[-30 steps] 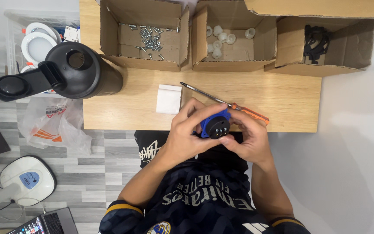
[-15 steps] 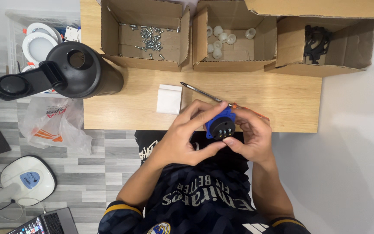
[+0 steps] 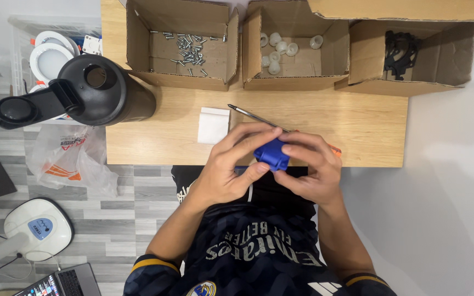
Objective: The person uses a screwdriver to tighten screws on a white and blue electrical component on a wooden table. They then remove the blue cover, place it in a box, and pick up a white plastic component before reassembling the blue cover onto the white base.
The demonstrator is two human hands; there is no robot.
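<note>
Both hands hold a small blue plastic part (image 3: 272, 154) just over the near edge of the wooden table (image 3: 154, 142). My left hand (image 3: 231, 164) pinches it from the left with thumb and fingers. My right hand (image 3: 311, 164) wraps it from the right. A screwdriver (image 3: 253, 116) with an orange handle lies on the table behind my hands, its handle mostly hidden by my right hand. A small white card (image 3: 214, 125) lies just left of the hands.
Three open cardboard boxes stand at the table's back: one with screws (image 3: 190, 46), one with white caps (image 3: 281, 44), one with black parts (image 3: 399, 49). A black shaker bottle (image 3: 94, 90) with open lid sits at the table's left. A plastic bag (image 3: 69, 159) and a white device (image 3: 34, 227) lie on the floor.
The blue part has been turned in my hands: its black round face showed earlier, now only blue shows. Both hands stayed at the table's near edge.
</note>
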